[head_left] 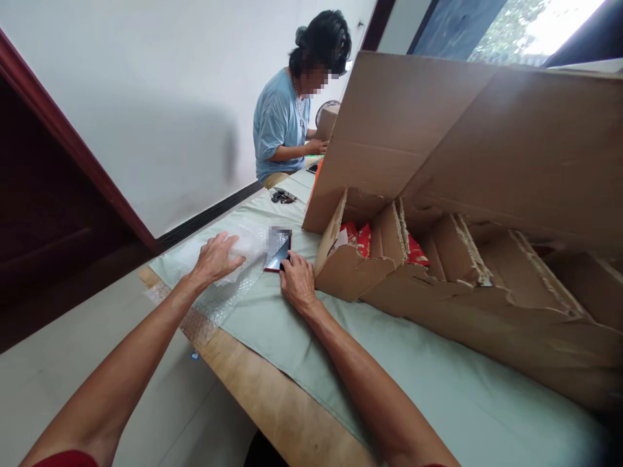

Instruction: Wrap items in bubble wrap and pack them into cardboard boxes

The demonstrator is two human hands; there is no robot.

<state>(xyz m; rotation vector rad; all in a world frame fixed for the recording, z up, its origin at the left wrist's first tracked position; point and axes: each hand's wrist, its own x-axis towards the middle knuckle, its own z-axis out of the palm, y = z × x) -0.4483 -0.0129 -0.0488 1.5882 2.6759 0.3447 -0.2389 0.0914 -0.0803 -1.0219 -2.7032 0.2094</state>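
My left hand (217, 258) is over a clear sheet of bubble wrap (243, 285), with its thumb and fingers apart. The wrap drapes over the table edge, and one corner of it overlaps a flat, shiny rectangular panel with a red edge (278, 251). My right hand (298, 279) has its bent fingers on the lower right corner of this panel. Whether the panel is a mirror or a screen I cannot tell. Close to my right hand stands a large cardboard box (360, 279), divided into compartments, with red printed packets (363, 240) inside.
A pale green cloth (399, 350) covers the wooden table (287, 402). The box's raised flap (467, 130) blocks the view behind it. At the far end a person in a blue top (280, 120) handles a cardboard piece. Small dark items (283, 196) lie on the cloth.
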